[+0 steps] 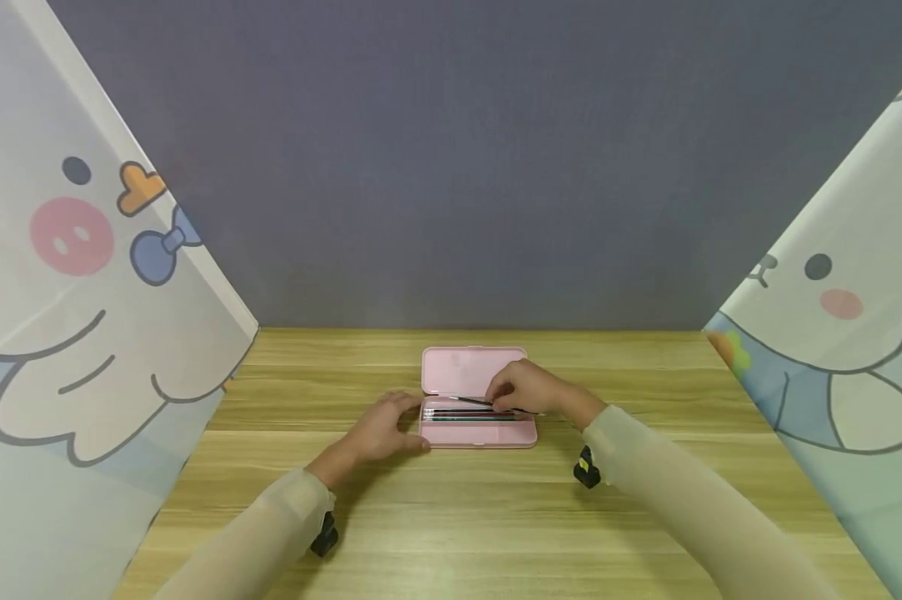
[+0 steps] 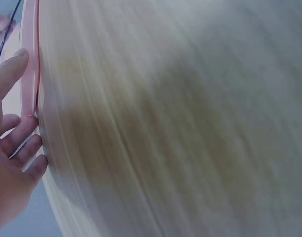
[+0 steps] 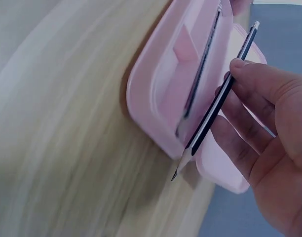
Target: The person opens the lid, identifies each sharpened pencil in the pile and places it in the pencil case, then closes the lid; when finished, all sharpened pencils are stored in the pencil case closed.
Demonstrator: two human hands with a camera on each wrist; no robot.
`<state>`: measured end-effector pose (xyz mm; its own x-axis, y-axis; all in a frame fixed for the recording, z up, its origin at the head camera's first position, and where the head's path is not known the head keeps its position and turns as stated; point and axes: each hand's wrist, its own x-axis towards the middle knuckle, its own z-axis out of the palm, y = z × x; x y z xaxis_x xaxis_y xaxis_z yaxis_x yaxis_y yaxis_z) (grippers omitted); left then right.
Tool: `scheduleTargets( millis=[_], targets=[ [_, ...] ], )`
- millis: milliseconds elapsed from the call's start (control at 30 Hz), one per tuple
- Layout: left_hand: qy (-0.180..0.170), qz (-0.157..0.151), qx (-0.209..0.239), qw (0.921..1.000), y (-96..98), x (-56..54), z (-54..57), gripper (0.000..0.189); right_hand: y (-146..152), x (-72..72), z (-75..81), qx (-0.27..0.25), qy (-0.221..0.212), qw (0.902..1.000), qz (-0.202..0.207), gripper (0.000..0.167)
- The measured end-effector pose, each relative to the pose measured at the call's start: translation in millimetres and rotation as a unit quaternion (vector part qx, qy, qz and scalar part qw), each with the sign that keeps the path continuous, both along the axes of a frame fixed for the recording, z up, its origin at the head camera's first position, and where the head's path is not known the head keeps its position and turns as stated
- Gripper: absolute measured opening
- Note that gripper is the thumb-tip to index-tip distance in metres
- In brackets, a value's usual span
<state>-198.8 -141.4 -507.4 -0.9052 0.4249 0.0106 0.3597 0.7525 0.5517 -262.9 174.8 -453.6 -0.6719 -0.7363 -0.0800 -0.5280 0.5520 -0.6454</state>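
Note:
An open pink pencil case (image 1: 458,435) lies on the table, its lid (image 1: 458,367) folded back away from me. Several dark pencils (image 1: 466,416) lie side by side in its long compartment. My right hand (image 1: 522,387) pinches a black pencil with pale stripes (image 3: 210,111) between thumb and fingers, tilted over the case. In the right wrist view its sharpened tip points down past the case's end. My left hand (image 1: 379,427) rests at the case's left end, the thumb (image 2: 15,66) at the near rim and the other fingers loosely bent beside the end wall.
The wood-grain table (image 1: 451,517) runs back to a grey panel (image 1: 451,167). White panels with cartoon animals stand at the left (image 1: 121,358) and right (image 1: 834,375). Inside the case, a small pink divider (image 3: 186,45) splits the front compartment.

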Motion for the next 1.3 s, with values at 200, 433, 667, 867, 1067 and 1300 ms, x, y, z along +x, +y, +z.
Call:
scheduleTargets(
  millis=[200, 433, 667, 867, 1067, 1300],
  targets=[
    [-0.003, -0.004, -0.002, 1.0000, -0.2, -1.0, -0.4, 0.086, -21, -3.3, -10.8, 0.007, 0.016, 0.9998, -0.001, 0.012],
    [-0.008, -0.004, 0.006, 0.9999, 0.8, -2.5, 0.5, 0.085, -39, 2.0, -12.1, 0.036, 0.010, 0.9993, 0.006, 0.010],
    [-0.011, 0.001, 0.010, 0.9999, 1.7, -2.1, 2.3, 0.085, -47, 3.4, -14.5, 0.052, 0.035, 0.9980, 0.010, 0.009],
    [-0.013, 0.003, 0.007, 0.9999, 1.5, -1.9, 1.5, 0.085, -52, 1.4, -17.6, 0.068, 0.060, 0.9958, -0.003, 0.009],
    [-0.010, 0.003, 0.005, 0.9999, 1.1, -1.7, 0.5, 0.086, -52, 0.9, -17.9, 0.068, 0.058, 0.9959, -0.016, 0.009],
    [-0.013, 0.007, 0.004, 0.9999, -0.6, -1.4, -0.4, 0.086, -40, 0.1, -10.5, 0.036, 0.026, 0.9988, -0.022, 0.007]
  ],
)
